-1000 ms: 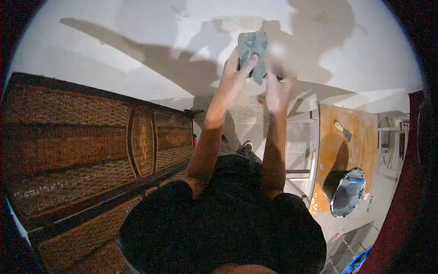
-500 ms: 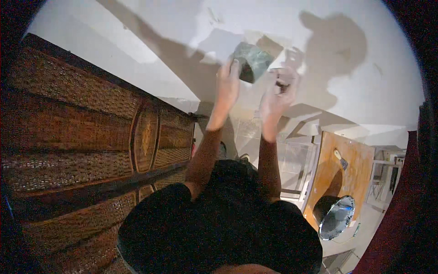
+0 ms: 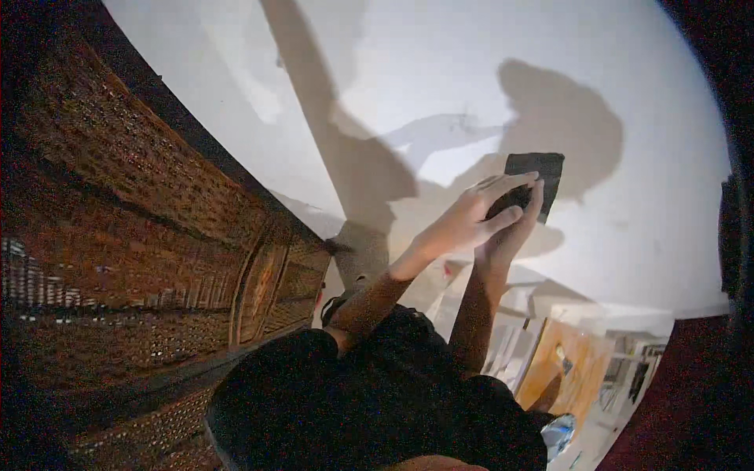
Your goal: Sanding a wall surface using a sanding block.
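Observation:
A dark rectangular sheet (image 3: 548,166) that looks like sandpaper is held up in front of the white wall. My left hand (image 3: 471,216) reaches across it, fingers stretched over its near part and thumb apart, with the dark surface showing between them. My right hand (image 3: 510,233) holds the sheet from below and the right, its fingers pointing up along it. The fingertips of both hands meet near the middle of the sheet. Part of the sheet is hidden behind my fingers.
A dark wooden panel with woven sections (image 3: 181,259) runs along the left. At lower right, a wooden board (image 3: 577,365) bears a putty knife (image 3: 563,359), and a shiny bowl (image 3: 559,433) is by its near end. Dark red cloth (image 3: 667,385) hangs at far right.
Both hands have moved right and lower in the picture and come together. The sheet, earlier greenish in my left hand, now shows a dark face between both hands. The view has turned.

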`<state>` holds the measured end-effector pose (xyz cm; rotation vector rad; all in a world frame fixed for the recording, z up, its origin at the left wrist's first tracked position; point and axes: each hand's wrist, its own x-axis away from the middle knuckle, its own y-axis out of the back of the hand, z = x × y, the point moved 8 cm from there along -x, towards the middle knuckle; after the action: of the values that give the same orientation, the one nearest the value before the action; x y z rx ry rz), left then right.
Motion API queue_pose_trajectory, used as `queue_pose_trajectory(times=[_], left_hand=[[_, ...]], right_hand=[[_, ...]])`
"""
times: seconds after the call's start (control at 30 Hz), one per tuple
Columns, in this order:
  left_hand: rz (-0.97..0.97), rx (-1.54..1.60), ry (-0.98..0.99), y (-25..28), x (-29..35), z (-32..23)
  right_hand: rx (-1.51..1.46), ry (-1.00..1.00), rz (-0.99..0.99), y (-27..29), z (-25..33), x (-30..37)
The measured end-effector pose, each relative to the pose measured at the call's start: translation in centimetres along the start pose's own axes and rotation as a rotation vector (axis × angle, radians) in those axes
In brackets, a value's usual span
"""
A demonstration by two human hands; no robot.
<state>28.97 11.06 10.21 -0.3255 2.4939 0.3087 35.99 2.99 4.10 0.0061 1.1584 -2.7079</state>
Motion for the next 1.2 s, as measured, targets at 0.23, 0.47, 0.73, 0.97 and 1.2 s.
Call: queue_pose_trajectory(times=[0.23, 0.47, 0.73, 0.97, 1.2], left_hand=[[-0.352, 0.272, 0.037, 11.1, -1.6, 3.0], [-0.616, 0.566, 0.207, 15.5, -1.8, 5.5], [-0.507, 0.443, 0.099, 15.0, -3.1, 6.2], [-0.51, 0.446, 0.162, 13.1, -3.4, 9.3], [-0.427, 0.38, 0.062, 5.4, -5.1, 8.4]], right_hand=[[-0.133, 0.211, -0.206, -8.0, 1.2, 0.4], [1.476, 1.377, 0.472, -18.7, -3.8, -5.7], [1.408, 1.405, 0.371, -19.3, -3.7, -8.7], [1.606, 1.478, 0.424, -17.9, -0.6, -9.1], [1.619, 1.517, 0.374, -8.5, 8.4, -12.1]])
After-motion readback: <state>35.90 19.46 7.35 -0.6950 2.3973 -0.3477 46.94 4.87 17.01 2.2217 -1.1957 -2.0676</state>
